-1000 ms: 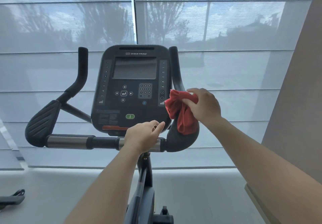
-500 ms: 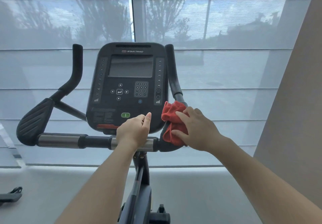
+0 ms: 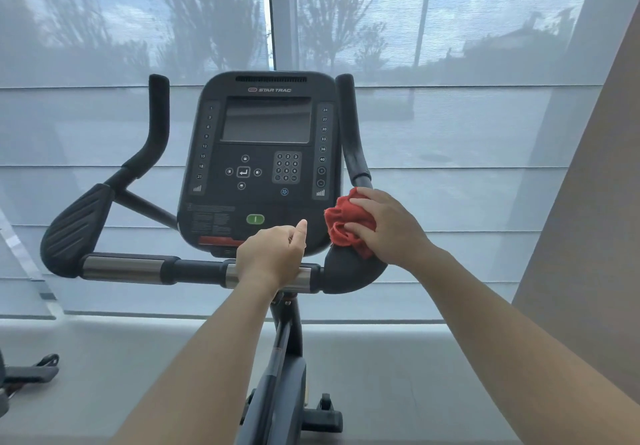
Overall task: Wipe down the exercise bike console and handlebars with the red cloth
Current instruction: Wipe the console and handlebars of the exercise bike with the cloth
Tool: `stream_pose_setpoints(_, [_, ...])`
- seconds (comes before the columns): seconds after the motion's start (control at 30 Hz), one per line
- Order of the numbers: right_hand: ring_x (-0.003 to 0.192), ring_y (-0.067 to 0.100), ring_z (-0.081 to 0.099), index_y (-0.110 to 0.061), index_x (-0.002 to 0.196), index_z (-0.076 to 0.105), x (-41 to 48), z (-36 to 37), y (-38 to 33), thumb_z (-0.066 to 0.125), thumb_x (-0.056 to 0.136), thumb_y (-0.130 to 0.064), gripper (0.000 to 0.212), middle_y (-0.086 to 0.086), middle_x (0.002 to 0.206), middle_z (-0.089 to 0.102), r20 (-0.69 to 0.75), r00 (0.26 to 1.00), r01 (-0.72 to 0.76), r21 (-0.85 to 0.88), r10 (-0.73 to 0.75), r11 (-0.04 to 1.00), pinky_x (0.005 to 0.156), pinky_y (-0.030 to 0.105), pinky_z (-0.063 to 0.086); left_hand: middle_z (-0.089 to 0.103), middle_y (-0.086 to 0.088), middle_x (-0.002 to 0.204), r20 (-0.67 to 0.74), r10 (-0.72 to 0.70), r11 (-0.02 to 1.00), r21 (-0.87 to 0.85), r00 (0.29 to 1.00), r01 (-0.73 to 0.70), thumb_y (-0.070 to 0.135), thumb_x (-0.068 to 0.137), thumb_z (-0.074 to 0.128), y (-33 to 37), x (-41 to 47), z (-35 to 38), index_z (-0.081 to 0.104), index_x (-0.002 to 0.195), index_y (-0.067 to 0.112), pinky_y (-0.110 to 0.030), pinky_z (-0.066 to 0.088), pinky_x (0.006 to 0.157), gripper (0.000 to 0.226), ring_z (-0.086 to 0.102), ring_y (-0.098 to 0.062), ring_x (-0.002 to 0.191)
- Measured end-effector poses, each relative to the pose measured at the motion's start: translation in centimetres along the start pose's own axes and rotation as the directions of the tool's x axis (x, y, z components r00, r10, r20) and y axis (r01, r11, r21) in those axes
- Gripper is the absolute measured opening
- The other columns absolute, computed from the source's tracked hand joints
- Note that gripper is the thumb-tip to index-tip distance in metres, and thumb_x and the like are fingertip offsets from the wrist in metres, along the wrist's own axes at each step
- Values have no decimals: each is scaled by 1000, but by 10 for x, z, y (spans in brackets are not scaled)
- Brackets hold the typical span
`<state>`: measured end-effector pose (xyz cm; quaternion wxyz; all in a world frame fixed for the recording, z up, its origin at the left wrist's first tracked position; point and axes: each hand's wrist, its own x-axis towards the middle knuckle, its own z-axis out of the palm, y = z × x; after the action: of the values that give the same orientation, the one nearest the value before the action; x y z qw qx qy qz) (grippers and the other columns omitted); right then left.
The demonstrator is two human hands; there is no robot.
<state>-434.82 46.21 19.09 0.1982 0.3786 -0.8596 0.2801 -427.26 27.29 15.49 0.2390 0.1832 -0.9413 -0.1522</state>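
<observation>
Red cloth [image 3: 349,223] shifted up the right handlebar [image 3: 348,133] bend, bunched in right hand [image 3: 391,230], fingers curled. Left hand [image 3: 273,254], just left of it, clamps crossbar [image 3: 138,266] below console [image 3: 263,167].

**Console** [image 3: 258,164]: black, rounded panel, upright between the two handlebar horns. "STAR TRAC" mark at top, dark blank screen, arrow keys, number keypad, green button, red strip along the lower edge.

**Handlebars** [image 3: 194,268]: black crossbar with two chrome sleeves below the console, a ribbed pad at the left end, a rounded pad at the right, and one curved horn rising on each side.

**Red cloth** [image 3: 346,219]: crumpled, bunched against the right handlebar where horn meets pad, just beside the console's lower right corner, gripped by the right hand [image 3: 391,230].
</observation>
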Motion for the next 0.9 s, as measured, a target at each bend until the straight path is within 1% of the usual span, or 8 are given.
stream_pose_setpoints(0.13, [123,16,46,-19,113,65,-6,2,-6,63,86,-27,28,-3,128,58,-57,998,0,-9,0,1000,93,15,25,68,8,75,-8,-4,1000,-4,1000,4,53,94,18,0,-1,0,65,74,26,-31,45,66,58,61,-19,77])
stream_pose_setpoints(0.2, [115,19,52,-20,105,68,-16,3,-8,64,84,-24,21,-2,119,64,-92,996,20,-16,-21,1000,87,14,27,68,8,75,-15,-4,1000,-7,1000,4,54,94,19,0,-2,0,65,73,26,-31,45,67,57,61,-19,78])
stream_pose_setpoints(0.3, [108,19,56,-20,102,70,-26,3,-5,67,83,-23,20,-3,115,66,-118,992,43,25,-40,999,84,10,27,68,8,75,-12,-4,1000,-7,1000,4,53,93,20,1,0,-2,65,74,25,-30,44,65,56,61,-19,77])
stream_pose_setpoints(0.43, [104,15,56,-20,101,70,-3,-2,-1,63,85,-23,18,-6,110,66,-80,995,62,50,-58,997,82,17,36,68,6,72,-20,-22,999,-34,1000,21,54,94,20,1,3,-1,66,73,23,-29,41,62,59,61,-18,75])
stream_pose_setpoints(0.57, [97,19,57,-15,90,68,34,-7,4,61,85,-21,10,-4,93,64,-39,998,49,31,-48,998,79,25,40,68,5,70,-27,-42,997,-59,999,40,55,93,20,1,4,-2,67,75,20,-29,42,62,61,61,-18,75])
stream_pose_setpoints(0.67, [103,18,53,-18,94,68,44,-3,8,57,88,-27,15,-1,100,65,7,998,59,-43,-59,997,84,28,39,67,5,69,-39,-52,996,-80,998,49,57,92,21,0,4,-2,66,74,20,-30,44,63,61,61,-18,74])
stream_pose_setpoints(0.8, [96,16,54,-26,98,68,39,-4,8,56,88,-37,20,-6,98,66,65,990,134,-105,-127,985,76,26,36,67,5,69,-80,-50,992,-122,995,40,56,93,20,1,2,-3,63,76,21,-31,45,64,58,61,-17,73])
stream_pose_setpoints(0.9, [97,17,55,-24,98,69,33,-6,5,56,89,-36,20,-6,97,66,114,979,182,-95,-171,979,78,29,41,67,5,68,-120,-66,986,-161,991,46,55,94,19,1,0,-3,62,76,21,-30,43,62,58,61,-17,73])
